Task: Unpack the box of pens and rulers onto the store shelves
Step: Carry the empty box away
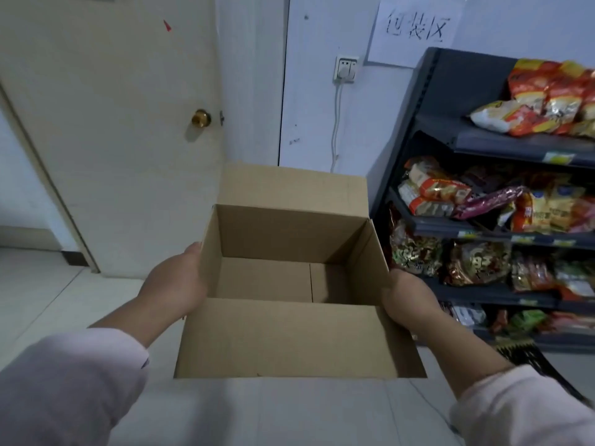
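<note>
Between the hands (175, 281) (409, 299), box (289, 339) mouth-up, lengthwise left-to-right

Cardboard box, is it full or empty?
Empty, as far as shows: the cardboard box has its flaps open and only bare floor inside; the nearest bit hides behind the front flap.

I cannot see the fingers of the left hand (174, 284) or the right hand (409, 300): the walls of the cardboard box (289, 336) cover them, so I cannot tell either grip. The near flap hides the box floor closest to me. The shelf unit (483, 141) runs off the right edge, its snack packets (547, 101) too blurred to read. The top edge cuts the paper sign (415, 30)
</note>
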